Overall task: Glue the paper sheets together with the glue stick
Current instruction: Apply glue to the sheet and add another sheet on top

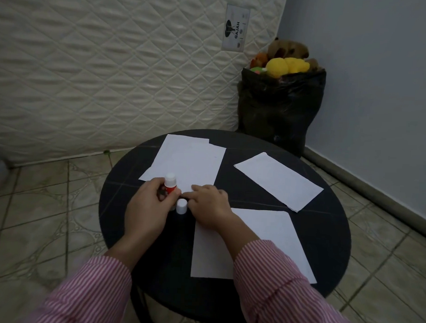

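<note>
Glue stick (170,184), red-bodied with a white top, is standing upright in our left hand (148,205), whose fingers are curling round it, while our right hand (206,205) is pressing the far paper sheets (186,161) with bent fingertips.

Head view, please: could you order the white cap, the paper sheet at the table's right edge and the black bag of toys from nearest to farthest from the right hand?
1. White cap: just left of the right hand, close to its fingers.
2. Paper sheet at the table's right edge: beyond the hand, to its right.
3. Black bag of toys: on the floor behind the table.
</note>
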